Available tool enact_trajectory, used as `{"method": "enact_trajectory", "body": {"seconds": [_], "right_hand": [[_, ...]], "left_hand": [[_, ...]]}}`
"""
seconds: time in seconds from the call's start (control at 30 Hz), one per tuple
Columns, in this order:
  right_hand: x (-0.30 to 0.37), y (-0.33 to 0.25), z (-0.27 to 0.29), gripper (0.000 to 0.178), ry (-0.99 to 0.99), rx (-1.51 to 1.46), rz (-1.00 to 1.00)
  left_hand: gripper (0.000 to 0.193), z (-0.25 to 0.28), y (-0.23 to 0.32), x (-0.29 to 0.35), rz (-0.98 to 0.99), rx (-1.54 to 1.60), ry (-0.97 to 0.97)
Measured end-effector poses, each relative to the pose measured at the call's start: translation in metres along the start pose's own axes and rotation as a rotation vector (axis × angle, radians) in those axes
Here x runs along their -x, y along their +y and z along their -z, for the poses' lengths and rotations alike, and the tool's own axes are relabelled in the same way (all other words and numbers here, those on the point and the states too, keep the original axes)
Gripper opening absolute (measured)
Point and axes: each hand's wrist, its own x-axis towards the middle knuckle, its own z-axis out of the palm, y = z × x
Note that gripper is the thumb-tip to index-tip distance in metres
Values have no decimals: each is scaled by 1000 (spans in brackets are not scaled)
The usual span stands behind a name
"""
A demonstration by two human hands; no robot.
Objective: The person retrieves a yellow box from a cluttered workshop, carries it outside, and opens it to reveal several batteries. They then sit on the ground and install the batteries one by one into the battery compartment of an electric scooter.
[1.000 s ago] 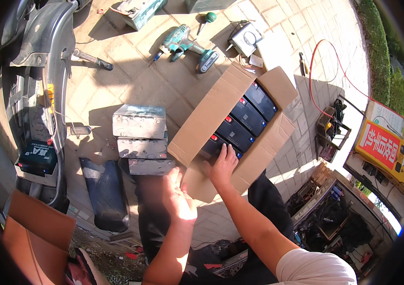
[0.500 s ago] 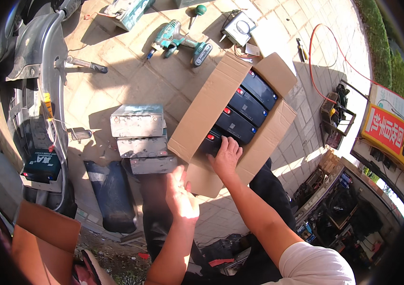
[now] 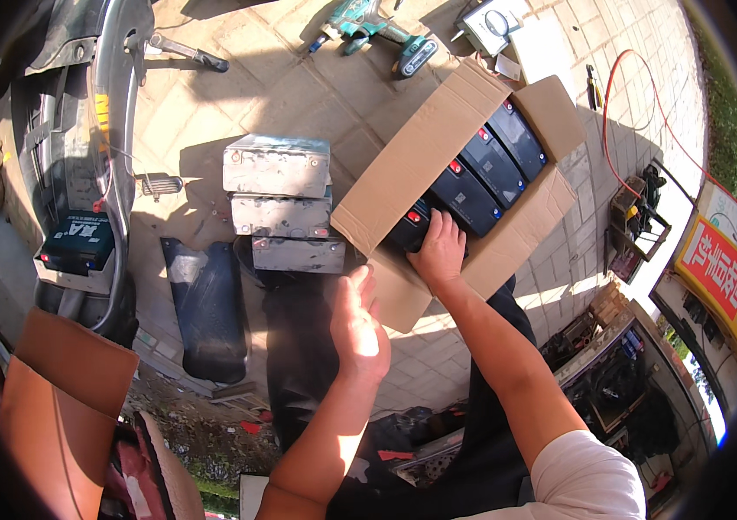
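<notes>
An open cardboard box (image 3: 399, 160) holds several black batteries (image 3: 466, 198) with red and blue terminal caps, lying side by side. My right hand (image 3: 440, 251) reaches into its near end, fingers curled over the edge of the nearest black battery (image 3: 409, 227). The thumb side of that hand is partly hidden down in the box. My left hand (image 3: 360, 329) hovers just left of the box's near flap, palm turned toward it, fingers extended and holding nothing. Left of the box, close to my left fingertips, stand old grey batteries (image 3: 288, 217) in a stepped row.
A scooter frame (image 3: 113, 165) with a battery (image 3: 78, 243) in its footwell stands at left. A dark plastic panel (image 3: 206, 312) lies on the paving. Beyond are a cordless impact wrench (image 3: 377, 33) and a charger (image 3: 488, 26). Another cardboard box (image 3: 69, 390) is at lower left.
The whole view has shifted, so the paving things sit higher and further right. My right hand has closed further over the nearest battery; my left hand stays open beside the box.
</notes>
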Motion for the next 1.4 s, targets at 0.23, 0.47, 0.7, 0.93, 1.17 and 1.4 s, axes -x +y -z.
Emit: {"method": "enact_trajectory", "body": {"seconds": [0.23,0.47,0.7,0.93,1.17,1.4], "right_hand": [[-17,11,29,92,-126,-52,6],[40,-3,142,96,-225,-311,-171],[55,23,185,58,116,-1084,-615],[1,24,195,59,171,-1368,-1010],[33,51,234,112,163,165,74],[-61,51,248,81,-288,324,749]], "left_hand": [[51,-9,-7,-3,3,-9,49],[64,-9,-12,-10,-7,-26,62],[57,-12,-10,-11,-52,-44,32],[57,-12,-11,-13,-57,-7,5],[57,-21,1,-12,-66,18,15],[60,-18,-3,-7,-83,25,6]]}}
